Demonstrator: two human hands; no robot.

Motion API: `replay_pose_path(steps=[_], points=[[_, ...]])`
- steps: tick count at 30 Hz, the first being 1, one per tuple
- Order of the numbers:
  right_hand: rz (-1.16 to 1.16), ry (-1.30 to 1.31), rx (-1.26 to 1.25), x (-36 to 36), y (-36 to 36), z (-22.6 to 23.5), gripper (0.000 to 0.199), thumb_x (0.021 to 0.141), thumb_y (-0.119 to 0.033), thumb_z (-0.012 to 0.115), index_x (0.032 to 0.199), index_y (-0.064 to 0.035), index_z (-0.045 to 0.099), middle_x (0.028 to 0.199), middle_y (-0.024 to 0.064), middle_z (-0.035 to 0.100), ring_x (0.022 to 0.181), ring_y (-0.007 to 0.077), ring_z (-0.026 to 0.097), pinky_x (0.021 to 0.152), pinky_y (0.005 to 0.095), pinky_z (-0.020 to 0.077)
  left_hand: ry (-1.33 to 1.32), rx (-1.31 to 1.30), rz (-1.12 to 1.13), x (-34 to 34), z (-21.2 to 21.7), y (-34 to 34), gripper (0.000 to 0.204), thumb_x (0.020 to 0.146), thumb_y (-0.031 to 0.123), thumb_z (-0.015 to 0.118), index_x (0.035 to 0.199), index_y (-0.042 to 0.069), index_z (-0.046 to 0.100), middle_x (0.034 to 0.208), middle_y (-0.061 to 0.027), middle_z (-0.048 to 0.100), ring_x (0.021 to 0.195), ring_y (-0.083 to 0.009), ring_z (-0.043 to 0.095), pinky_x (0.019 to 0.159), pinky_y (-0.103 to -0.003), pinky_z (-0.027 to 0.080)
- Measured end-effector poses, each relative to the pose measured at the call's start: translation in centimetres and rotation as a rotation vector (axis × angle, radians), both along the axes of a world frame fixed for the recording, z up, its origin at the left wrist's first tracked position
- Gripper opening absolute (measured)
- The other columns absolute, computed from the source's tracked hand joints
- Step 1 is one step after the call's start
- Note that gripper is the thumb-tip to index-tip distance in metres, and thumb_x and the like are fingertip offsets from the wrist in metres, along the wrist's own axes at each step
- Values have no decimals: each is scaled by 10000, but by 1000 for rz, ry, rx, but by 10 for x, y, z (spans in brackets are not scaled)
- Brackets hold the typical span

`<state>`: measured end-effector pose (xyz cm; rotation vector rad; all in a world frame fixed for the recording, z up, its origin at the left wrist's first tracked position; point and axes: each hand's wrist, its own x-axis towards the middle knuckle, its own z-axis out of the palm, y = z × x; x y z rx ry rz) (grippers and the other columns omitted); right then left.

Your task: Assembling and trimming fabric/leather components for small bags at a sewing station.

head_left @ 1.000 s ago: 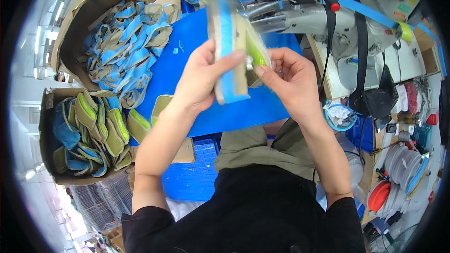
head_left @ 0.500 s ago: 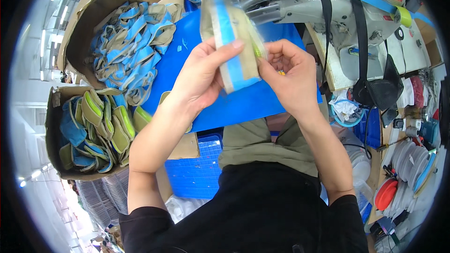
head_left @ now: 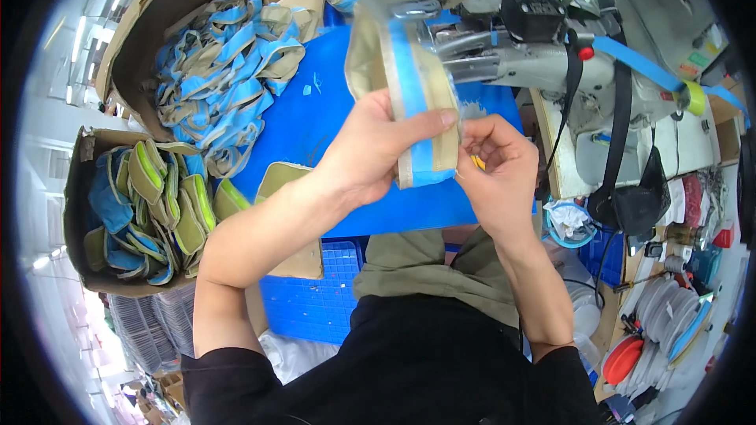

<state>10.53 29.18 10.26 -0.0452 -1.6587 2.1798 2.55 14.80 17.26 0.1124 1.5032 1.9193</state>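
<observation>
My left hand (head_left: 386,141) grips a beige fabric band (head_left: 445,102) with a bright blue stripe down its middle, thumb on top and fingers behind. The band stands upright in front of the sewing machine's arm (head_left: 512,66), above a blue work surface (head_left: 315,126). At the band's lower right edge my right hand (head_left: 504,169) is closed in a pinch. A small yellow item (head_left: 478,163) shows between its curled fingers; its kind is mostly hidden. Left of the band, a loose olive fabric piece (head_left: 279,179) lies on the blue surface, partly behind my left forearm.
A cardboard box (head_left: 130,70) at the far left holds a heap of blue and beige strips. Nearer stands another box (head_left: 75,228) of olive, green and blue padded pieces. Black straps (head_left: 620,110) hang by the machine at right. A blue crate (head_left: 315,291) sits below.
The view has shifted, so the scene sits lower around the machine. Both hands stay on the band; my right fingers have moved from higher on its edge toward the lower corner.
</observation>
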Motion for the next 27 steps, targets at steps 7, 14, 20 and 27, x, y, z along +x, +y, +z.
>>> replay_pose_path(steps=[7, 14, 20, 27], points=[[0, -8, 48, -36, 4, 3, 137, 880, 5, 759, 1004, 15, 703, 894, 31, 725, 823, 69, 662, 772, 239, 538, 51, -132, 9, -33, 8, 5, 259, 913, 126, 810, 1118, 14, 699, 1003, -68, 748, 877, -139, 723, 750, -303, 599], [-30, 23, 94, -37, 7, 3, 210, 858, -62, 790, 1055, -30, 728, 958, 39, 734, 857, 112, 687, 765, 286, 551, 143, -70, 27, -27, 4, -7, 274, 971, 159, 751, 1185, -4, 698, 1082, -81, 751, 927, -134, 719, 807, -296, 588], [-132, 115, 288, -33, 9, 0, 249, 812, -80, 812, 1047, -43, 737, 977, 55, 719, 866, 173, 708, 739, 312, 542, 219, -48, 5, -20, 2, -16, 298, 971, 177, 762, 1204, -1, 704, 1082, -72, 755, 928, -123, 714, 825, -288, 584], [-170, 110, 299, -35, 5, -1, 209, 818, -54, 793, 1020, -42, 745, 956, 86, 733, 849, 193, 730, 709, 314, 557, 224, -7, 21, -21, 0, -11, 278, 948, 117, 777, 1197, 22, 696, 1051, -59, 762, 920, -113, 716, 810, -285, 586]])
